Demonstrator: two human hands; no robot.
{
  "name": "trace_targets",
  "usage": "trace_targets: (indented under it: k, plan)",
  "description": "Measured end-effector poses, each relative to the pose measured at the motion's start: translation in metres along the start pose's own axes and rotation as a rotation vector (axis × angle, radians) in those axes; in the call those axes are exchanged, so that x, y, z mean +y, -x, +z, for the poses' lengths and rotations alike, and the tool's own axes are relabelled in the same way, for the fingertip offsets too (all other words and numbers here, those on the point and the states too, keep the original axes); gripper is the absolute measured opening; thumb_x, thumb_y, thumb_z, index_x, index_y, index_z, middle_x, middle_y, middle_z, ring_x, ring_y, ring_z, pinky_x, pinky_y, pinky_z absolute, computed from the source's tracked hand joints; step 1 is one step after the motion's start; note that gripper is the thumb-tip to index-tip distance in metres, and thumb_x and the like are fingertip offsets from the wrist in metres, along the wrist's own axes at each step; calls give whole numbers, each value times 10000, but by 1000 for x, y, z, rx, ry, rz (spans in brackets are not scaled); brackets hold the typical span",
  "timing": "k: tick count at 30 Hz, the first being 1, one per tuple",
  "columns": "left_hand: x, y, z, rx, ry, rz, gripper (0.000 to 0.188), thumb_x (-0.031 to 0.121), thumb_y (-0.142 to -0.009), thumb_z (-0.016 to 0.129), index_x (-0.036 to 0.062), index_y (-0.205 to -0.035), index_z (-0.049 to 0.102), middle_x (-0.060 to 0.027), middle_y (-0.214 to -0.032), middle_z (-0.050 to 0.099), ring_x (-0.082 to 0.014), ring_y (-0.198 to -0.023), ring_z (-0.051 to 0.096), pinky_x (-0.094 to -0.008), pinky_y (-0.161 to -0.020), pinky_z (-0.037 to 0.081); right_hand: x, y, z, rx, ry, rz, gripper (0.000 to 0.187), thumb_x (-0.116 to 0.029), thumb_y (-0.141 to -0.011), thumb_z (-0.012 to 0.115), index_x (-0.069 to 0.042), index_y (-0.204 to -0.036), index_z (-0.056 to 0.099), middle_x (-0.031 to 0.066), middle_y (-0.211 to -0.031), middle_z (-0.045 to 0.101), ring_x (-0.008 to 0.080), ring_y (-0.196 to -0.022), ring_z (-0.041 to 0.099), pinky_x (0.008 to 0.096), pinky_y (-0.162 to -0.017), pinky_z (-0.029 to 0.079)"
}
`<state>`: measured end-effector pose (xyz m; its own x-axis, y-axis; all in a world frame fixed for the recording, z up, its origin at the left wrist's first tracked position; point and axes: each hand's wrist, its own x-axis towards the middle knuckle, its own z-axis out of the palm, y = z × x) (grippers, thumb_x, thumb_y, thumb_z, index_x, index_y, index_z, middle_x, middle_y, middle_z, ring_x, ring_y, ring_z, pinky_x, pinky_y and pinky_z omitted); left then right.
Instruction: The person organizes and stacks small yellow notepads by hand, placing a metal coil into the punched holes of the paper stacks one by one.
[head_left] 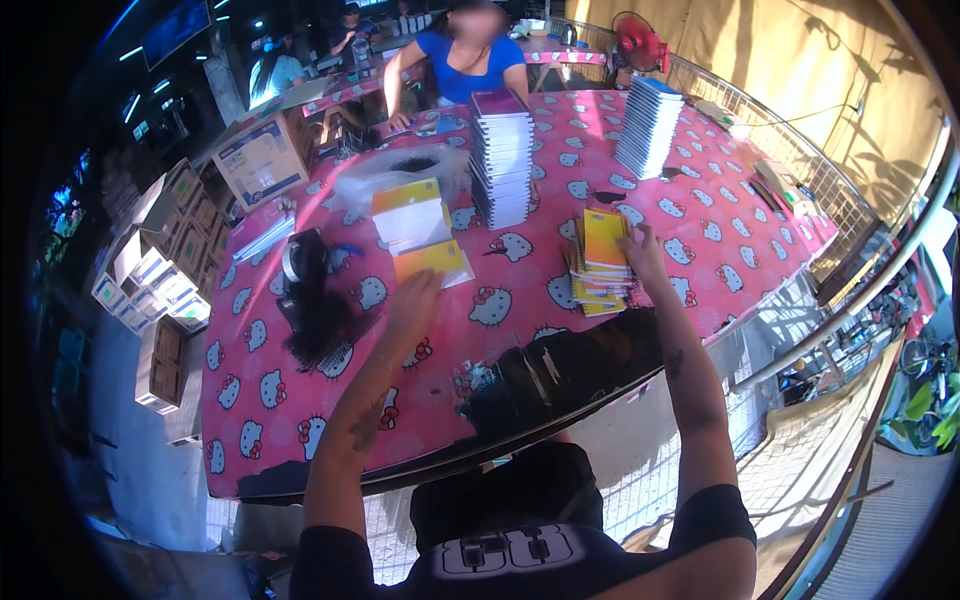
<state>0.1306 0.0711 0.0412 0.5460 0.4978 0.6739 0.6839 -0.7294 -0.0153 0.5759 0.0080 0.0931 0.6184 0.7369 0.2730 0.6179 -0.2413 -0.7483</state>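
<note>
My left hand (418, 295) rests with its fingers stretched over the lower edge of a yellow-covered notebook (428, 258). Just beyond it, white pages (415, 225) and another yellow cover (405, 193) overlap on the table. On the right, my right hand (645, 252) grips the right edge of the top yellow spiral notebook (603, 237), its fingers bent around that side. Beneath it is an uneven stack of yellow spiral notebooks (598, 297), their coils facing left and toward me.
A tall notebook stack (502, 165) and a blue-topped one (648, 130) stand farther back on the pink patterned table (490, 305). A clear plastic bag (360, 185), a black tangled bundle (318, 315) and cartons (262, 160) lie leftward. A person in blue (463, 65) is across the table.
</note>
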Motion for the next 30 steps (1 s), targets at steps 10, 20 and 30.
trace_targets:
  k: [10, 20, 30]
  plan:
    - [5, -2, -28, -119, 29, -76, 400, 40, -812, 635, 8, -1211, 624, -151, -1151, 662, -330, -1090, 621, -437, -951, 508, -84, 213, 12, -386, -369, -601, 651, -106, -795, 796, -44, -1374, 507, 213, -1436, 453, 393, -1364, 436, 457, -1133, 355]
    - [170, 59, -108, -100, 595, -359, 576, 153, -912, 684, 90, -1449, 484, -277, -1473, 343, -446, -1345, 407, -522, -1116, 326, -40, 279, 14, -518, -551, -82, 310, -26, -840, 775, -11, -1080, 579, 90, -1030, 675, 150, -980, 627, 304, -893, 493]
    - [-28, 93, -79, -81, -345, -392, 390, 174, -892, 646, 13, -1243, 589, -156, -1049, 630, -303, -1005, 593, -446, -798, 524, -43, 277, 22, -615, -839, -87, 199, 10, -865, 743, -33, -1004, 606, 51, -980, 662, 85, -923, 595, 237, -818, 488]
